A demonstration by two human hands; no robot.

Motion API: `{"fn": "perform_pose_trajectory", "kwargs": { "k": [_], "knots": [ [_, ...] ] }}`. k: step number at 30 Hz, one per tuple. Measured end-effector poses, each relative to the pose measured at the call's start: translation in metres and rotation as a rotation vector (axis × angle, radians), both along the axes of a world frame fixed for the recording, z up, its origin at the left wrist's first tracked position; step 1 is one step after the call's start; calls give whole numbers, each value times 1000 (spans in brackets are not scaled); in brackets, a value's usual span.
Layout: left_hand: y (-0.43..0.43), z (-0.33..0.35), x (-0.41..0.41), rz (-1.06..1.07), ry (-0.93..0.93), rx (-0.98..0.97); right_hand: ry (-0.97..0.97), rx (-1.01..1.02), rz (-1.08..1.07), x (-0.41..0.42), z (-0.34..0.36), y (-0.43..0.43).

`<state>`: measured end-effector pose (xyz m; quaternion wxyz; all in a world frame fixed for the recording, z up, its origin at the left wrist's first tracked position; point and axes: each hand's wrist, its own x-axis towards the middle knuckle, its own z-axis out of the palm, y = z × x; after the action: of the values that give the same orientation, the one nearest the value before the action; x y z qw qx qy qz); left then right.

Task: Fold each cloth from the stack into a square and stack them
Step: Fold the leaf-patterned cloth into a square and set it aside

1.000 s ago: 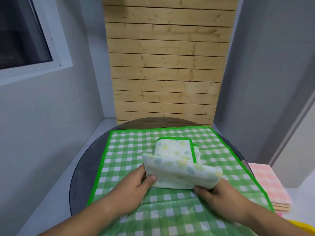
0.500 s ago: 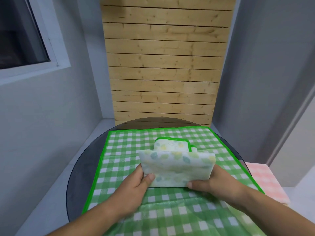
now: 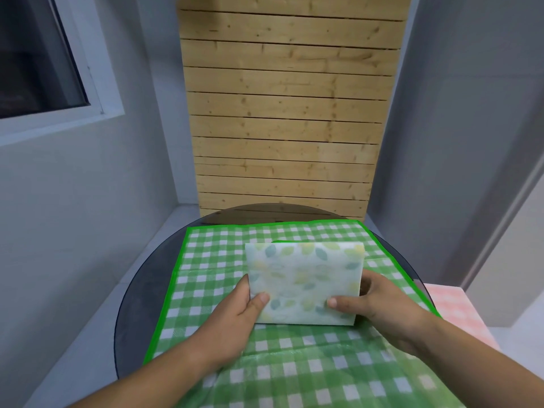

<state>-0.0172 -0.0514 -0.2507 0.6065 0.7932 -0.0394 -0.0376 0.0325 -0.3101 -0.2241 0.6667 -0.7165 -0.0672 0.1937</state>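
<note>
A white cloth with green and yellow leaf print [image 3: 304,282], folded into a square, is held upright and tilted toward me above the table. My left hand [image 3: 235,316] grips its lower left edge, thumb on the front. My right hand [image 3: 379,307] grips its lower right edge the same way. Just behind the cloth's top edge shows a thin green border [image 3: 284,240] of another folded cloth lying on the table; the rest of it is hidden.
A green-and-white checked mat [image 3: 206,260] covers the round dark glass table [image 3: 141,293]. A pink checked stack of cloths [image 3: 453,307] sits at the right beyond the table. A wooden slat panel [image 3: 282,113] stands behind, with grey walls on both sides.
Both hands have lifted the leaf-print cloth and tipped it up from lying flat, so its face is turned toward me and it covers the folded cloth behind.
</note>
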Motion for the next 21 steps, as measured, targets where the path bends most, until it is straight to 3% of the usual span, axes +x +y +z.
{"fn": "perform_pose_trajectory", "kwargs": {
  "k": [7,13,21],
  "knots": [
    [0,2,-3,-18,-19,26,36,-36,-32,-1,-6,-1],
    [1,4,-5,-32,-27,64,-142,-480,-3,-12,-3,1],
    [-4,2,-12,-76,-39,151,-252,-773,-53,-4,-13,-1]
  ]
}}
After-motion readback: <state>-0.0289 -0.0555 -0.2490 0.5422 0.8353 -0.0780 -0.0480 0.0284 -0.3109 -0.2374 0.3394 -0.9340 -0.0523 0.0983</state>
